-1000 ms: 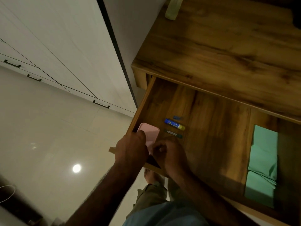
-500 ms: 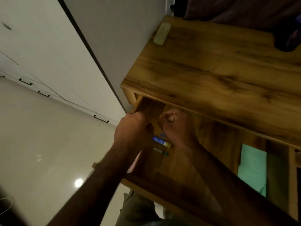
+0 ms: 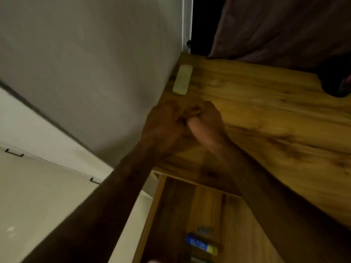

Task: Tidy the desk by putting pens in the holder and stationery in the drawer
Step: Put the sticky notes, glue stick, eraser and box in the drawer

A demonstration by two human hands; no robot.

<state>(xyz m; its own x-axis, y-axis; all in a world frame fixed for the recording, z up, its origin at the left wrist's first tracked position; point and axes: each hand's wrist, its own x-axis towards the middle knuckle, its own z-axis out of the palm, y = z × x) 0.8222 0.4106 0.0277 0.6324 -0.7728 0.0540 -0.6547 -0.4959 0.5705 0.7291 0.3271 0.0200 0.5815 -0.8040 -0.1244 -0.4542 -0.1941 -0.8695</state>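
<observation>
My left hand point(image 3: 163, 126) and my right hand point(image 3: 207, 120) hover side by side over the near-left corner of the wooden desk top point(image 3: 266, 114), knuckles touching and fingers curled in. Nothing shows in either hand. A pale greenish rectangular block point(image 3: 182, 80) lies on the desk just beyond them, against the wall. Below, the drawer point(image 3: 152, 215) stands open. Inside it are a blue and yellow stick point(image 3: 201, 243), a small blue item point(image 3: 205, 230), a grey item point(image 3: 197, 260) and a pink edge point(image 3: 153, 261) at the bottom of the frame.
A grey wall point(image 3: 95, 73) borders the desk on the left. A dark curtain point(image 3: 284, 25) hangs behind it. A dark, blurred object point(image 3: 336, 80) stands at the desk's far right. My forearms cross over the drawer opening. Pale floor lies at lower left.
Both hands have risen out of the drawer to the desk top's left corner, toward the pale block. The pink item stays in the drawer. The view has tilted up.
</observation>
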